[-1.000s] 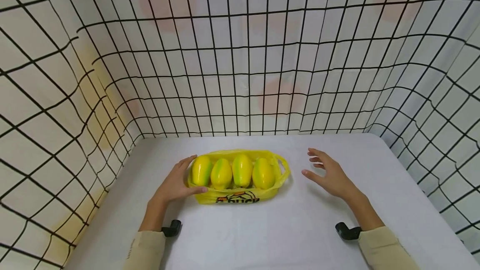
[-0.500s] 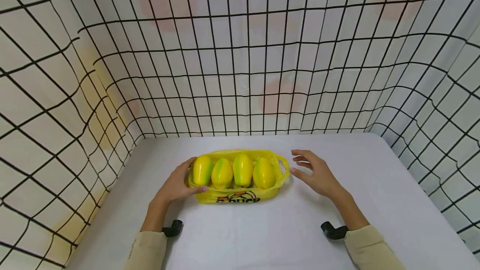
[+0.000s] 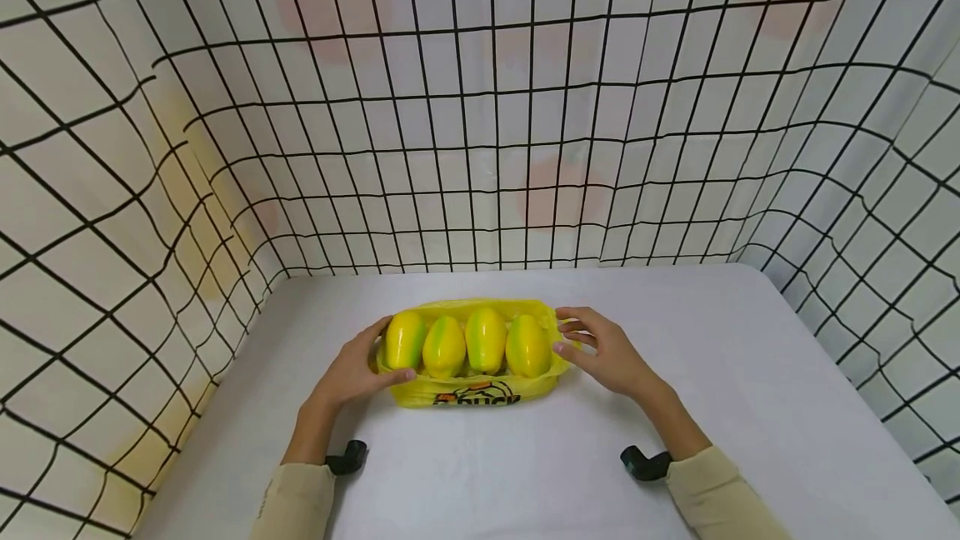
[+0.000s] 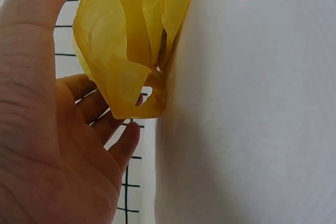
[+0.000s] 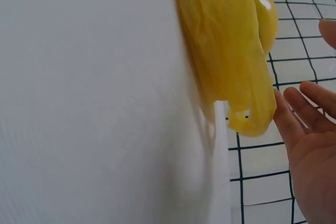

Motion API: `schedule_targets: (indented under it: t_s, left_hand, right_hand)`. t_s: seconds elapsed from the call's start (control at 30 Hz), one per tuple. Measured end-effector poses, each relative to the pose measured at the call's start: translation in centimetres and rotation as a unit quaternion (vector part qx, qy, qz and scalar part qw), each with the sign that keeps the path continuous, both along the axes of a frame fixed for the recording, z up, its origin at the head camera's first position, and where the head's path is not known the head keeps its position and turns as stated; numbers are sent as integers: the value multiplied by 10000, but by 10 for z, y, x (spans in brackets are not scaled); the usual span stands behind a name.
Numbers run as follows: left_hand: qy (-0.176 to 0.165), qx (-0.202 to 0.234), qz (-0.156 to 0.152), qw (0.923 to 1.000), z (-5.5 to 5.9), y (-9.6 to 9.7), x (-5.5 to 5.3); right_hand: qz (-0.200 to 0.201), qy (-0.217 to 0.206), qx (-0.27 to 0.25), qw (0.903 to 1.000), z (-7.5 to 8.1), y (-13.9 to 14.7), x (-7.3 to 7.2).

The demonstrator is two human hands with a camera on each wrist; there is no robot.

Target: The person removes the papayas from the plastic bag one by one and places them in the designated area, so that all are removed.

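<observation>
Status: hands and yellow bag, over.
Left hand at left end of yellow bag, right hand at right end. Four fruits inside, bag on table. No obstruction visible.

Between the left hand (image 3: 356, 369) and the right hand (image 3: 606, 359), a yellow, dark-printed bag (image 3: 476, 395) sits mouth-up on the tabletop (image 3: 495, 473); inside, four glossy yellow-green mangoes (image 3: 485, 340) form a row, the end ones nearest the hands.
</observation>
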State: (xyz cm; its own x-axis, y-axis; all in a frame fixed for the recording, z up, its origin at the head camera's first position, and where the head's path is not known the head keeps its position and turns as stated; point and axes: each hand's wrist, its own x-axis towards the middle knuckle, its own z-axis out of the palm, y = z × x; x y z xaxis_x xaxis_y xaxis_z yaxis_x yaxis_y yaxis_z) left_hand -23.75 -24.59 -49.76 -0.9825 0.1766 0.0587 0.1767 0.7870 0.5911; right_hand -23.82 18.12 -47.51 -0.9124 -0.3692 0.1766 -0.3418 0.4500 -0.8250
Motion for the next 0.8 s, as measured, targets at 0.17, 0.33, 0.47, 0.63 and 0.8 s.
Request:
schedule_targets:
  t_s: [0.17, 0.33, 0.47, 0.63, 0.8]
  left_hand:
    - [40, 130, -34, 9999, -2, 1, -1]
    - [86, 234, -109, 9996, -5, 2, -4]
    - [79, 287, -122, 9995, -7, 2, -5]
    - [85, 256, -150, 9995, -8, 2, -5]
    - [85, 298, -175, 9994, -9, -1, -5]
  right_hand:
    - [-95, -216, 206, 9995, -7, -7, 0]
    - [-273, -349, 597, 9972, -15, -12, -2]
    - [-374, -499, 723, 9954, -19, -15, -3]
    - [-348, -639, 734, 9946, -18, -22, -3]
    - [-313, -547, 804, 9948, -18, -33, -5]
